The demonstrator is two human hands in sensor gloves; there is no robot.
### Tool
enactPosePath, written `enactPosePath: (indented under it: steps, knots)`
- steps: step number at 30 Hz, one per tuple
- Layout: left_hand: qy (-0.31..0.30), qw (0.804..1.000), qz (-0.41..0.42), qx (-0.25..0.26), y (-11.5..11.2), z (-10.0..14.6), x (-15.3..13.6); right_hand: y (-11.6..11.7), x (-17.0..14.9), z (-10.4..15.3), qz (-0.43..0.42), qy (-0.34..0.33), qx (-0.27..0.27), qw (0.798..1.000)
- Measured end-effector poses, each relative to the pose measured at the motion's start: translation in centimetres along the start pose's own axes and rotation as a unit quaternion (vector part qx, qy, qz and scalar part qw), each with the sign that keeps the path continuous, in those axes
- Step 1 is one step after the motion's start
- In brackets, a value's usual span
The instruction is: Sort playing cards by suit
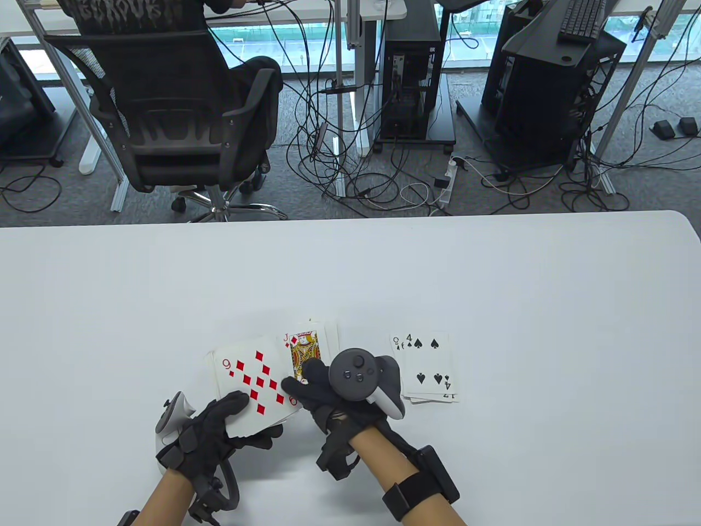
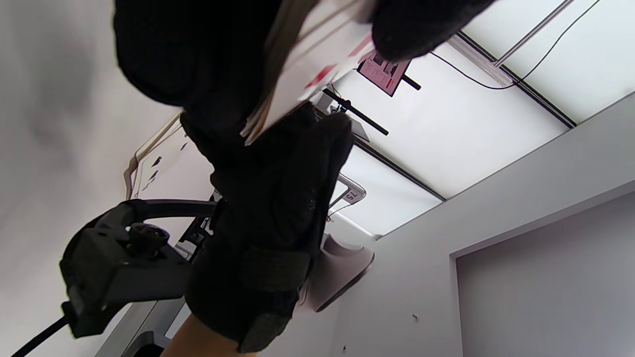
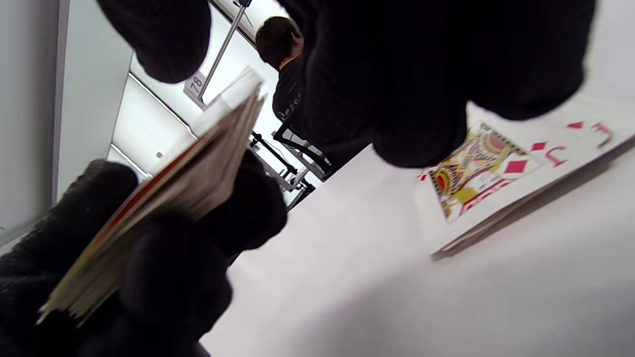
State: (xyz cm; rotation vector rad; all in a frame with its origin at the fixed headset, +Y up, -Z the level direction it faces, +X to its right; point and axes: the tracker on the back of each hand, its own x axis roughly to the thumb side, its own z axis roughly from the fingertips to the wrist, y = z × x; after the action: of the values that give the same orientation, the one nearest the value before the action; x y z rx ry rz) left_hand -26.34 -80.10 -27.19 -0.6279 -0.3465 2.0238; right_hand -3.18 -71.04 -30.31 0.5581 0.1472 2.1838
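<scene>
My left hand grips a deck of cards low over the table, with the nine of diamonds face up on top. In the left wrist view the deck sits between that hand's dark fingers. My right hand is just right of the deck; its thumb lies at the nine's near right corner, and a straight finger reaches over the jack of diamonds. That jack tops a small face-up pile on the table. Further right lies a spade pile with the four of spades on top.
The white table stretches far and wide around the cards. Beyond its far edge stand an office chair with a person in it, computer towers and loose cables on the floor.
</scene>
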Motion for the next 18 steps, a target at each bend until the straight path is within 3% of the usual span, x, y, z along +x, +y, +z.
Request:
enactPosePath:
  steps: [5,11,18]
  knots:
    - [-0.003,1.000,0.000,-0.002,0.0,0.0,0.0,1.3,0.5,-0.2,0.026,-0.008,0.000,1.000]
    - [-0.003,1.000,0.002,-0.007,-0.1,-0.1,0.0,0.8,0.1,-0.5,-0.030,0.001,-0.046,0.998]
    - [-0.006,1.000,0.002,-0.006,-0.1,-0.1,0.1,0.3,-0.7,-0.8,-0.036,0.024,-0.058,0.997]
